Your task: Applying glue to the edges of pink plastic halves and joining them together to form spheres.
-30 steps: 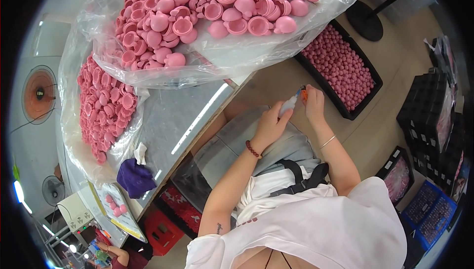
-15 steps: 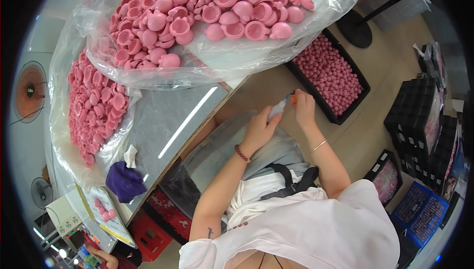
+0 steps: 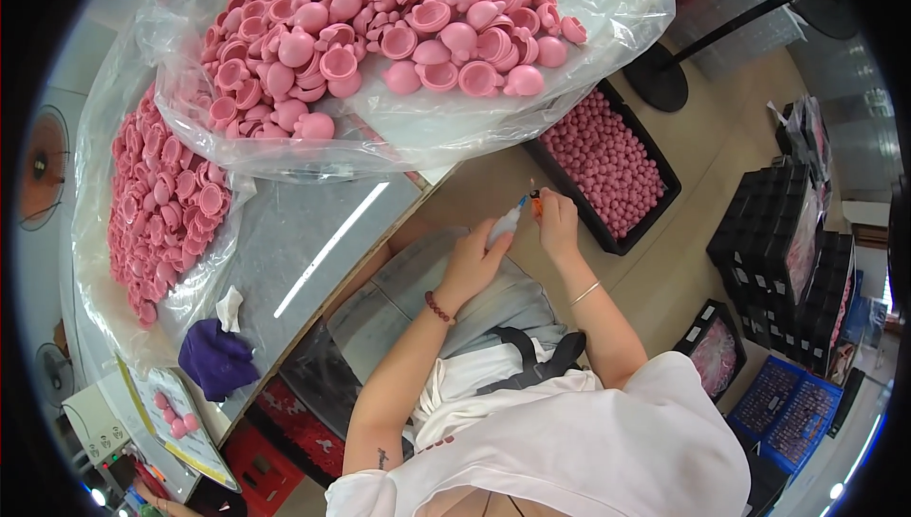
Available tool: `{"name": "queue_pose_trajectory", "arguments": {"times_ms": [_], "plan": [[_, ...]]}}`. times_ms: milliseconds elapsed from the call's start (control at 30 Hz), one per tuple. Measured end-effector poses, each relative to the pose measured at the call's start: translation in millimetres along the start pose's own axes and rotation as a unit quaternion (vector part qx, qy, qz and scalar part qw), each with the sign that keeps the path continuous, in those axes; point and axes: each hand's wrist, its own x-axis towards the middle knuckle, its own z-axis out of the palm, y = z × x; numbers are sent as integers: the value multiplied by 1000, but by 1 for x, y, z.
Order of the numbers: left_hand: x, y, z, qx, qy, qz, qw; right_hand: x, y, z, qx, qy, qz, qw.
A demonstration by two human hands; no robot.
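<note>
The left hand (image 3: 472, 266) is closed around a white squeeze bottle (image 3: 507, 225), its fingers wrapped about the body. The bottle is tilted and extends from the far end of that hand, its blue tip (image 3: 522, 201) pointing far and to the right. The right hand (image 3: 559, 223) pinches an orange lighter (image 3: 537, 207) between thumb and fingers; the lighter is at the left edge of this hand, with a small flame (image 3: 531, 182) at its far end. The blue tip is just left of the lighter, near the flame, in the gap between the 2 hands. Both hands are held beyond the lap (image 3: 508, 304), to the right of the grey table (image 3: 285, 223).

Far and to the right of the right hand, a black tray (image 3: 653, 222) holds many small pink balls (image 3: 603, 161). Far on the left, clear plastic sheeting (image 3: 294, 161) on the table bears 2 heaps of pink cup-shaped pieces (image 3: 308, 19). Nearer on the left lie a purple cloth (image 3: 216, 359) and a crumpled white scrap (image 3: 229, 310).
</note>
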Motion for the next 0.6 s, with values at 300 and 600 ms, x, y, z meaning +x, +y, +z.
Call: {"name": "queue_pose_trajectory", "arguments": {"times_ms": [300,600], "plan": [[0,-6,0,-33,-1,-12,999,3,-5,-2,-37,-10,38,999],[-1,-12,-2,-47,-12,-19,999,5,-6,-1,-49,-22,31,998]]}}
